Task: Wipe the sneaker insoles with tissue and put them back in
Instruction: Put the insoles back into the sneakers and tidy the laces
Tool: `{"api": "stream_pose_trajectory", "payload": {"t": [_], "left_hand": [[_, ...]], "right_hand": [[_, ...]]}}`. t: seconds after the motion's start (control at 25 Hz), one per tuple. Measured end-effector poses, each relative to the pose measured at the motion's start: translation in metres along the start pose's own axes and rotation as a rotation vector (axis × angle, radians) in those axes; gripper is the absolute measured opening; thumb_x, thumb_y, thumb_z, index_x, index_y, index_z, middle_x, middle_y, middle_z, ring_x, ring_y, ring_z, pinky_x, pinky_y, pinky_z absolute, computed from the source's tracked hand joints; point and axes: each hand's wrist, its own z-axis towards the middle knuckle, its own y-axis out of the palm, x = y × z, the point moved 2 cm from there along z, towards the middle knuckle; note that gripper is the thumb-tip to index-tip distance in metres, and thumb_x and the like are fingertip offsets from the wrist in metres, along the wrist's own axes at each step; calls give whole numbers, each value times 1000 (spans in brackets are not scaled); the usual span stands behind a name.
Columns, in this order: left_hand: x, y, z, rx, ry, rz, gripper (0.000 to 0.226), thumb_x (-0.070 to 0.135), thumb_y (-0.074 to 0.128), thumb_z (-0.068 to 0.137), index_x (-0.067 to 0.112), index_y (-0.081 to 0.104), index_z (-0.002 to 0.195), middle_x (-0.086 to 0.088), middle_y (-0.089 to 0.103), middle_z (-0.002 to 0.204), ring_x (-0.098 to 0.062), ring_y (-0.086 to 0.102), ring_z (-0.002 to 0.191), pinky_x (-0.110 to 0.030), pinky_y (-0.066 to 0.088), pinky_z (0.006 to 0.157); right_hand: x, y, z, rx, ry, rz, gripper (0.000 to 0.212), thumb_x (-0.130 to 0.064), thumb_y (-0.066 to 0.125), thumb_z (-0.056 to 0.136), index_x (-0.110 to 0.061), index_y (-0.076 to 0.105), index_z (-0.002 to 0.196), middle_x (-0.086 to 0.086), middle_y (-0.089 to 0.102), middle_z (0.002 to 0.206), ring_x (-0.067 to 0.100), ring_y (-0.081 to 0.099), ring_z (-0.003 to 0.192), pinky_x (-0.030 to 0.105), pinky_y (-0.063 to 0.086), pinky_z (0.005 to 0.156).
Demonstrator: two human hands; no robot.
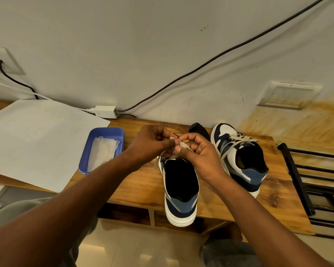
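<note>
Heel of the nearer blue, navy and white sneaker (pixel 181 191) hangs over the near edge of the wooden table (pixel 141 182), and its dark opening does not show whether an insole lies inside. Above its tongue both hands work on the flat beige shoelaces (pixel 182 145): the left hand (pixel 152 143) pinches a lace between curled fingers and thumb, and the right hand (pixel 197 151) pinches the other part in the same way. I judge this is tying or untying; which one I cannot tell. To the right stands the second matching sneaker (pixel 237 153), its laces loose. Behind, near the wall, lies a black flat piece (pixel 199 130), maybe an insole. Left, the blue plastic tray (pixel 104 132) holds white tissue (pixel 103 151), untouched now
</note>
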Motion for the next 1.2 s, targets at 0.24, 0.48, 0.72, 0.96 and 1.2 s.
{"api": "stream_pose_trajectory", "payload": {"t": [0.24, 0.48, 0.72, 0.96, 1.2], "left_hand": [[-2, -1, 1, -44, -89, -102, 12, 15, 72, 92, 4, 72, 96, -11, 76, 83, -22, 72, 74, -35, 63, 72], [-12, -18, -1, -51, -301, -88, 18, 20, 68, 94, 3, 67, 92, -8, 77, 85, -17, 71, 75, -33, 58, 69], [-30, -24, -9, -87, -481, -10, 17, 21, 66, 95, 5, 65, 93, -17, 76, 96, -28, 72, 94, -42, 58, 80], [-33, -26, -15, -100, -451, -82, 26, 27, 66, 95, 2, 63, 102, -19, 74, 106, -36, 73, 102, -54, 60, 83], [-35, -24, -30, -347, -576, -28, 77, 54, 78, 70, 18, 53, 133, -9, 62, 131, -34, 72, 106, -52, 61, 79]], "right_hand": [[-3, -10, 2, 166, -153, -236, 5, -13, 75, 84, -13, 75, 90, -1, 75, 87, 13, 71, 86, 26, 57, 76], [3, -46, -7, 213, -67, -391, 8, -20, 68, 90, -19, 71, 83, -5, 72, 87, 11, 67, 87, 35, 55, 82], [16, -64, -28, 202, 135, -548, 18, -30, 63, 93, -23, 67, 78, 0, 74, 77, 23, 69, 72, 53, 58, 72], [10, -59, -33, 90, 310, -302, 24, -34, 64, 90, -10, 69, 90, 7, 75, 87, 26, 73, 87, 56, 58, 79], [7, -38, -38, -180, 387, -517, 42, -49, 74, 80, -30, 61, 116, 0, 73, 82, 16, 69, 64, 29, 56, 56]]}}
